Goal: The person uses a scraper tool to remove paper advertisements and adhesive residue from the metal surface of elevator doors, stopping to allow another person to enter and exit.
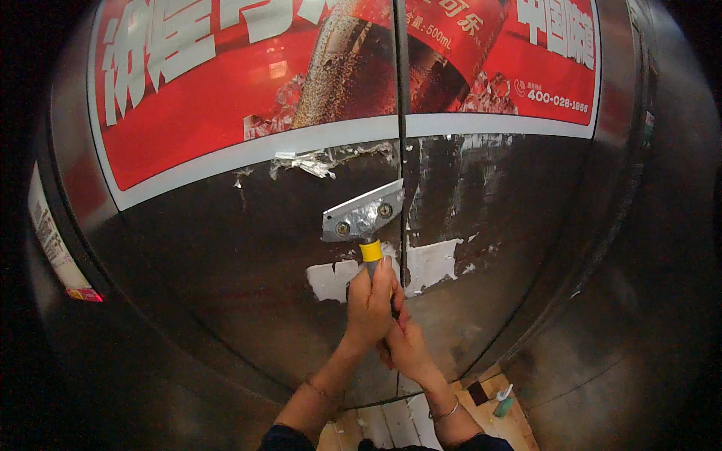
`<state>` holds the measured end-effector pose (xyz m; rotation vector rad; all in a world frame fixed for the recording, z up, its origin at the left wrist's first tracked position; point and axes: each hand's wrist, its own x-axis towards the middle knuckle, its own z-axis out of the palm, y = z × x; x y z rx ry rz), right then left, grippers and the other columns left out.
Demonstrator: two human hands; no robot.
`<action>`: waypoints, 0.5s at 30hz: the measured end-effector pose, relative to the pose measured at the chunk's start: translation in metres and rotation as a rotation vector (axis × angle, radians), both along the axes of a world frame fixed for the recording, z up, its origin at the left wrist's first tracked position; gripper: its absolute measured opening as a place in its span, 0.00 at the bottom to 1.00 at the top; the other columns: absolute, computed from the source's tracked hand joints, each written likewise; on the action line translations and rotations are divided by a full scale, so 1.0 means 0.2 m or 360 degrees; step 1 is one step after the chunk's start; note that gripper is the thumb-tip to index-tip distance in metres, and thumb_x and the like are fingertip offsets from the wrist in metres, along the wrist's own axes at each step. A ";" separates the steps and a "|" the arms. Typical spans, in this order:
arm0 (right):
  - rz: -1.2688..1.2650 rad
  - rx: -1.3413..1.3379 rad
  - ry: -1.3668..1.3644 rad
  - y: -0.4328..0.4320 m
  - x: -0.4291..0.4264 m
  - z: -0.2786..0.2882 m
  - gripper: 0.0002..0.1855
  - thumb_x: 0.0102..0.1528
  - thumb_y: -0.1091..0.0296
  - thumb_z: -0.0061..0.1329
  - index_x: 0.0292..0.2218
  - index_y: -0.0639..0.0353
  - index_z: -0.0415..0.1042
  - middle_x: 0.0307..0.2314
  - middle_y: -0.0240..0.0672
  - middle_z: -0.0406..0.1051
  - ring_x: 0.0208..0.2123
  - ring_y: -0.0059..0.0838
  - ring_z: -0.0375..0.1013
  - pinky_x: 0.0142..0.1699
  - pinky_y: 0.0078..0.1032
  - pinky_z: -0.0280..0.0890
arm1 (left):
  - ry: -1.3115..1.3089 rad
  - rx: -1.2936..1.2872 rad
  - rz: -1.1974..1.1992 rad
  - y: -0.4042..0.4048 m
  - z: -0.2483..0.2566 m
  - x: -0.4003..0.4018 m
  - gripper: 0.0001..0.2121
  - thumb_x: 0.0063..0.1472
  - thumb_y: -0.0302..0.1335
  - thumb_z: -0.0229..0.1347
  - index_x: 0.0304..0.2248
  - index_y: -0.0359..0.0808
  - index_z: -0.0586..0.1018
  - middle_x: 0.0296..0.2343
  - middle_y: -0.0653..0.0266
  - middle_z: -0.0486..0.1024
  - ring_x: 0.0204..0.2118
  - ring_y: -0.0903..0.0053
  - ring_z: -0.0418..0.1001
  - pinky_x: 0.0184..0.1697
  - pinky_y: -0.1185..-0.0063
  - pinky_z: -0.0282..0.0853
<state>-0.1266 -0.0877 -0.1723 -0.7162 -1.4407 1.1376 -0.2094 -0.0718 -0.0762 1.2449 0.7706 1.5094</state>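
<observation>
Both my hands hold one long-handled blade scraper with a yellow collar. My left hand grips the handle just below the collar; my right hand grips it lower down. The scraper's wide metal head, with two screws, lies over dark elevator-like metal doors, its right corner at the seam between the panels. Above it, a crumpled strip of peeled residue clings under the poster's edge. White paper remnants stick to both sides of the seam, partly behind my left hand.
A red drink poster with a pale border spans both panels above. Streaky residue marks the right panel. A narrow printed sign stands at the far left. Below are floor tiles and a small green and white object.
</observation>
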 end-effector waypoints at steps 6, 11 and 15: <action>0.0039 -0.0201 -0.0005 -0.10 -0.01 0.00 0.25 0.60 0.62 0.32 0.57 0.53 0.44 0.14 0.25 0.59 0.10 0.13 0.56 0.15 0.15 0.51 | 0.0129 -0.0094 0.0080 -0.06 -0.09 -0.02 0.17 0.64 0.35 0.39 0.19 0.35 0.62 0.11 0.65 0.63 0.10 0.81 0.61 0.13 0.81 0.57; 0.0223 -0.0252 0.0027 -0.11 -0.02 0.02 0.28 0.60 0.63 0.31 0.58 0.53 0.40 0.13 0.24 0.58 0.11 0.13 0.55 0.15 0.15 0.52 | 0.0233 -0.0008 0.0130 -0.06 -0.06 -0.03 0.17 0.64 0.36 0.40 0.19 0.35 0.62 0.11 0.66 0.62 0.11 0.82 0.61 0.14 0.82 0.57; 0.0102 -0.0132 -0.0098 -0.06 0.00 -0.09 0.29 0.60 0.62 0.30 0.59 0.53 0.36 0.13 0.24 0.58 0.11 0.14 0.56 0.16 0.15 0.52 | 0.0002 -0.0157 -0.0064 -0.03 -0.08 -0.02 0.17 0.63 0.37 0.41 0.19 0.35 0.62 0.11 0.67 0.62 0.12 0.82 0.61 0.14 0.82 0.57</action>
